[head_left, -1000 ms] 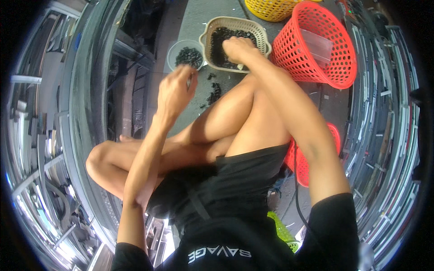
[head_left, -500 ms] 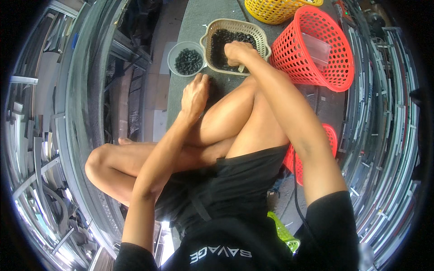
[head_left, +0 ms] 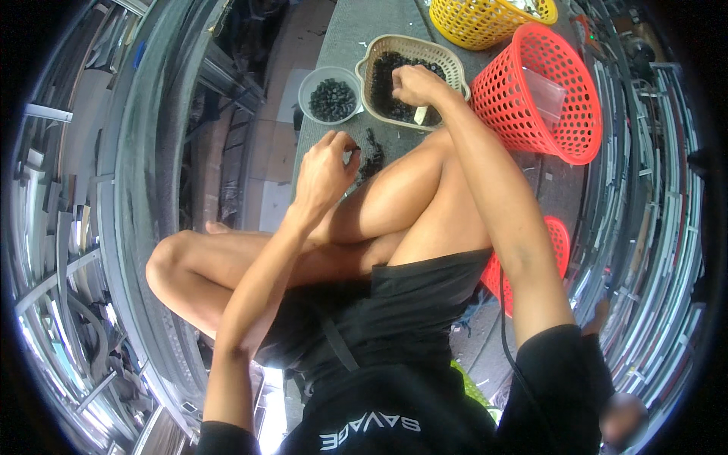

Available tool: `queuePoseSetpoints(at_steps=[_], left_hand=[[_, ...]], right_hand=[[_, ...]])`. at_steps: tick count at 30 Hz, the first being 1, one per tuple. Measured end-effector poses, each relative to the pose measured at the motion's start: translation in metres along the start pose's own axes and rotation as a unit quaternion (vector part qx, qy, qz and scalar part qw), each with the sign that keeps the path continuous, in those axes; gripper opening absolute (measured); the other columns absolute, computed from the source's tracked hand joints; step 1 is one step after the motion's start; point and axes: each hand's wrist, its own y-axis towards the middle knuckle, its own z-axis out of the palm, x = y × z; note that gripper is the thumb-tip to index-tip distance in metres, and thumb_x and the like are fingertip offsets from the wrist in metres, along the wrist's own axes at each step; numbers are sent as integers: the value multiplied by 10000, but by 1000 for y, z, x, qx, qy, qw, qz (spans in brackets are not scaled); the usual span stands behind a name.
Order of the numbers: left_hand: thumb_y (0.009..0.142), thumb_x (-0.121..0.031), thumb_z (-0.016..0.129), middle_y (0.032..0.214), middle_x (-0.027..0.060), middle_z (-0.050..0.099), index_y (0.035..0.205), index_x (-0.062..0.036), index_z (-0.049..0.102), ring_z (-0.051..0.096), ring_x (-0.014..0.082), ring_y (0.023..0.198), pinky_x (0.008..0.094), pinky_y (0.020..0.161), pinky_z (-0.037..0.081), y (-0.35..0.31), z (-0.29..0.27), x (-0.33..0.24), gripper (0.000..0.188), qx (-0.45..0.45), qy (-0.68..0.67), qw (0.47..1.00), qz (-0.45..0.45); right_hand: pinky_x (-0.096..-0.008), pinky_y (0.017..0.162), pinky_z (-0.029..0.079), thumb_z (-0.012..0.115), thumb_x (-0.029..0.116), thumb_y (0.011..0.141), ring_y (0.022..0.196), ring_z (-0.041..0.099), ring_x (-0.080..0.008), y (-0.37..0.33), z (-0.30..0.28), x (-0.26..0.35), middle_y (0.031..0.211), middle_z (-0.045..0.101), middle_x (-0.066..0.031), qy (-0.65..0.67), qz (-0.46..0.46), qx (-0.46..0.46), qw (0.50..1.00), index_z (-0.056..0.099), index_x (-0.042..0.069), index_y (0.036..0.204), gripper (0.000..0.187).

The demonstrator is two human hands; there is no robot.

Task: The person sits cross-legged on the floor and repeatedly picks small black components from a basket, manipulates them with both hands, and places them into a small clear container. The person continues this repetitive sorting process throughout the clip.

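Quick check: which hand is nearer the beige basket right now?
Right. The right hand is over or among the black pieces in the beige basket; the left hand is outside it, closer in and to the left.

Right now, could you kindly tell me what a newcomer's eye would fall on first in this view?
Probably the large red basket at the upper right, with the yellow basket beside it at the top edge. Next would come the beige basket near the top centre, with the right hand over its small black pieces, and the round bowl of dark pieces just to its left.
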Motion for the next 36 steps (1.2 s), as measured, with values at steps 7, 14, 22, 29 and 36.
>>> queuePoseSetpoints(at_steps=[7,14,22,29,36], left_hand=[[900,-70,798,788,112,748,989,19,700,692,132,673,305,623,543,-28,-65,2,160,23,-87,986,-142],[934,-133,801,775,46,745,981,-11,720,670,75,689,246,638,518,-14,-62,14,154,-63,-149,967,-198],[938,-131,790,798,34,747,1002,-16,729,688,76,735,251,682,534,-21,-65,11,144,-59,-165,967,-184],[914,-136,805,721,53,702,993,-29,746,618,96,649,292,619,512,-22,-66,14,145,-91,-180,965,-167],[946,-129,787,826,39,748,1018,0,729,679,72,747,249,686,536,-20,-69,11,159,-78,-164,971,-158]], right_hand=[[-450,888,575,756,143,869,1005,745,-364,0,0,0,995,775,-209,6,-13,13,1000,729,-5,990,194],[-457,1001,549,700,131,924,1134,715,-375,-5,-4,3,1162,761,-212,12,12,-20,1000,783,90,1169,262],[-540,1111,450,662,80,882,1377,542,-341,-7,5,12,1395,651,-130,-223,15,-47,974,774,90,1209,346],[-531,1120,416,647,122,942,1409,530,-311,-6,2,24,1466,632,-110,-280,93,28,955,767,134,1268,347],[-531,1127,445,654,173,962,1410,546,-323,-4,-3,11,1423,674,-143,-231,78,108,964,756,89,1265,330]])
